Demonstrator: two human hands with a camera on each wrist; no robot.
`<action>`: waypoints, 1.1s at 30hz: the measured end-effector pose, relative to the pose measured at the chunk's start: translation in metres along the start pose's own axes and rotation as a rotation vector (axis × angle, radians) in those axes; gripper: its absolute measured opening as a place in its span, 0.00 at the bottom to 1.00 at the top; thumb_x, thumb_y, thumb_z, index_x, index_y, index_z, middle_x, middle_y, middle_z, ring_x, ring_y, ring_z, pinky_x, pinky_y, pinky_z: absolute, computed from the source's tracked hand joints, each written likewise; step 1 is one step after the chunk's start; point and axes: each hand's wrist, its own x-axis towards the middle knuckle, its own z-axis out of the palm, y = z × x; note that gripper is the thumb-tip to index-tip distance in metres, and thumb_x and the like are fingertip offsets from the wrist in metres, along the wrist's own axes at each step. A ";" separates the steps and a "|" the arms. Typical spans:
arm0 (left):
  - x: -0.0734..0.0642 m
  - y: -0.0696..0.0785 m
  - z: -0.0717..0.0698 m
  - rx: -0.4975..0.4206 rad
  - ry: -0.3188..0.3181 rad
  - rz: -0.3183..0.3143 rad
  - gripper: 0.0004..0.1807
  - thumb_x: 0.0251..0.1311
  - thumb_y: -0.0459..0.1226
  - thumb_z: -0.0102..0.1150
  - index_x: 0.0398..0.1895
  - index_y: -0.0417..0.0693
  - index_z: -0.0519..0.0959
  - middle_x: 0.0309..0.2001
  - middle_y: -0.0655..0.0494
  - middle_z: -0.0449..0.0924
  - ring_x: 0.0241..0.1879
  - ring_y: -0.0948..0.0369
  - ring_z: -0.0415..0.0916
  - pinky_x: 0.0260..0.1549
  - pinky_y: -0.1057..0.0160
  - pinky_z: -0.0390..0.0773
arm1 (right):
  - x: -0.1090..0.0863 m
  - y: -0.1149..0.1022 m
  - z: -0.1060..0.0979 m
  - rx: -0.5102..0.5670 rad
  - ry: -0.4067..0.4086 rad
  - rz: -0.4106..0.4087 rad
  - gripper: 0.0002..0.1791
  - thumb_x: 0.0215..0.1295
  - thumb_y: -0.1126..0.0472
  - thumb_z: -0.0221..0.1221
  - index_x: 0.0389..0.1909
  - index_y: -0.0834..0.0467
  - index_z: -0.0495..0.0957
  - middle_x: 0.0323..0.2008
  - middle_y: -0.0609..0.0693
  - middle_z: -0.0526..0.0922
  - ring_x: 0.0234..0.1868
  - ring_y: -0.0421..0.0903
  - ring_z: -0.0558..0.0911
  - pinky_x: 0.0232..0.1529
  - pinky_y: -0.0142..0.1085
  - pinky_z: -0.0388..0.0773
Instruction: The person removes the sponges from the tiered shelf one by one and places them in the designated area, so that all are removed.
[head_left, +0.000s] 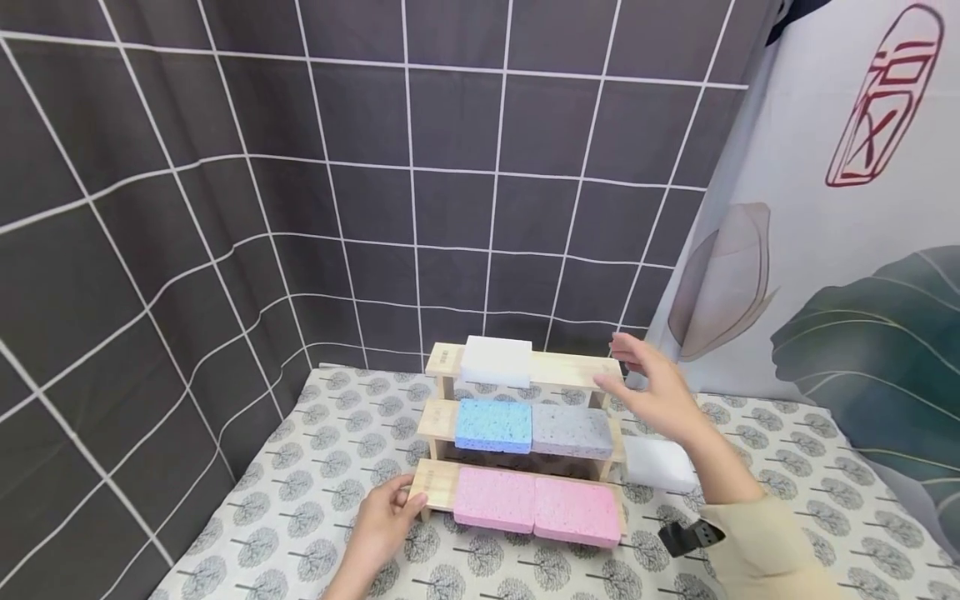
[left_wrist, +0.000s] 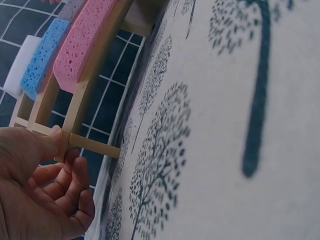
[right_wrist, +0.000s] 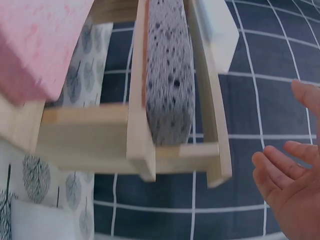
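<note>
A three-step wooden stand (head_left: 573, 367) rests on the tree-print cloth. My left hand (head_left: 381, 525) pinches the left end of its lowest step, thumb on top and fingertips below in the left wrist view. Two pink sponges (head_left: 495, 498) lie side by side on that step. On the middle step a blue sponge (head_left: 493, 425) sits beside a grey sponge (head_left: 572, 430). One white sponge block (head_left: 495, 361) is on the top step, left of its bare right part. By that step's right end, my right hand (head_left: 648, 387) hovers with fingers spread and nothing in it.
Another white block (head_left: 660, 462) lies on the cloth (head_left: 315, 467) right of the stand, partly behind the right forearm. A dark grid-patterned curtain (head_left: 450, 208) hangs behind and to the left. A pale leaf-print curtain (head_left: 862, 350) hangs at the right.
</note>
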 end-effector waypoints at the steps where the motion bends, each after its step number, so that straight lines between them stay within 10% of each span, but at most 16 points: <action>1: 0.000 -0.001 0.000 0.002 0.000 0.002 0.27 0.63 0.34 0.66 0.60 0.23 0.73 0.28 0.53 0.77 0.24 0.60 0.74 0.20 0.67 0.77 | 0.002 -0.003 0.003 0.009 -0.012 0.001 0.38 0.69 0.55 0.65 0.72 0.68 0.62 0.63 0.67 0.74 0.64 0.65 0.73 0.66 0.57 0.67; 33: 0.000 0.001 -0.004 -0.013 -0.017 0.025 0.26 0.63 0.33 0.66 0.59 0.22 0.73 0.28 0.53 0.78 0.25 0.60 0.74 0.22 0.68 0.77 | 0.043 -0.023 0.068 -0.026 -0.116 -0.060 0.39 0.63 0.53 0.70 0.69 0.68 0.67 0.62 0.65 0.76 0.64 0.62 0.75 0.66 0.55 0.71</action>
